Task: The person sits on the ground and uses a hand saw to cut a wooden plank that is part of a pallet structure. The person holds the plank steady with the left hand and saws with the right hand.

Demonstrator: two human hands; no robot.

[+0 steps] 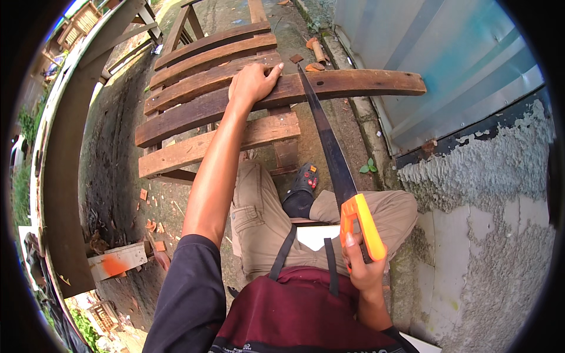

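Observation:
A long dark brown plank lies across the slatted wooden bench, and its right end sticks out well past the bench. My left hand presses down on the plank, fingers curled over its far edge and thumb stretched to the right. In my right hand is a handsaw, gripped by its orange handle. The dark blade points away from me, with its tip by the plank's far edge, right of my left hand. From this view I cannot tell whether the teeth touch the wood.
A corrugated metal sheet and a rough plaster wall stand close on the right. Left is a wooden frame. A board with an orange mark and wood scraps lie at lower left. My shoe rests beside the bench.

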